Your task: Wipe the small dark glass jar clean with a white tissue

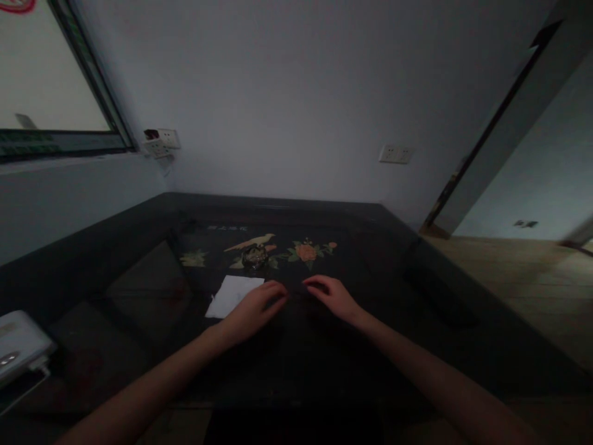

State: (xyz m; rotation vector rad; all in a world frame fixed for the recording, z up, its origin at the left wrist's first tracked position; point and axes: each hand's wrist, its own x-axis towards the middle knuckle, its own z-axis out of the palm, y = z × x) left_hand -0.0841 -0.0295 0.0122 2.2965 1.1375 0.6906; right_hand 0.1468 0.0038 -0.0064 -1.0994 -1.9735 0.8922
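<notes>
My left hand [257,305] hovers at or just above the dark tabletop, its wrist side overlapping a white sheet of paper [234,292]. Its fingers are loosely bent, with a gap between thumb and fingers and nothing seen in them. Across a small space, my right hand [337,299] faces it, fingers curved and thumb apart. A small dark spot shows at its fingertips, too dim to name; I see no held object. Beyond the hands stands a round glass dish [254,257], which looks like an ashtray.
The dark glossy table [296,364] carries a printed bird and flowers. At the left edge lies a white device [22,346] with a cable. A dim black shape [440,300] is on the right side. Wall sockets [396,154] and a window [50,74] are behind.
</notes>
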